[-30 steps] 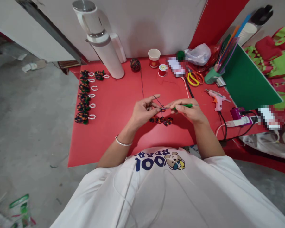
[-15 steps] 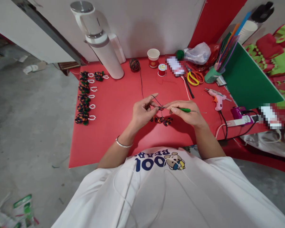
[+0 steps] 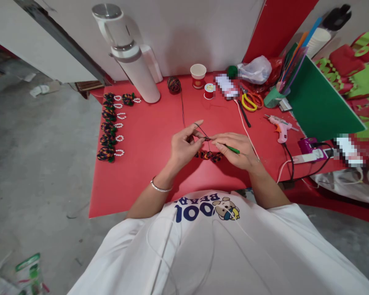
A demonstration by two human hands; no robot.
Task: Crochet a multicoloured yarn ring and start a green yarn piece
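My right hand (image 3: 235, 150) grips a crochet hook with a green handle (image 3: 233, 149), its tip at the stitches between my hands. Thumb and fingers of my left hand (image 3: 186, 143) pinch a small piece of dark multicoloured crochet (image 3: 206, 139). A strand of yarn runs over the raised left index finger to the hook's tip. Just below, a curled length of multicoloured crochet (image 3: 206, 155) lies on the table, partly behind the hands. Farther back sits the ball of multicoloured yarn (image 3: 174, 85), its strand leading toward my left hand.
On the red table (image 3: 135, 176), several crocheted pieces with bead loops (image 3: 106, 154) line the left edge. A white thermos (image 3: 138, 69), paper cup (image 3: 198, 75), red thread spool (image 3: 209, 91) and scissors (image 3: 249, 102) stand or lie behind. A pink glue gun (image 3: 281, 128) and power strip (image 3: 310, 156) are at right.
My right hand has turned, so the crochet hook's handle now slants down to the right rather than lying nearly level. My left hand stays almost in place.
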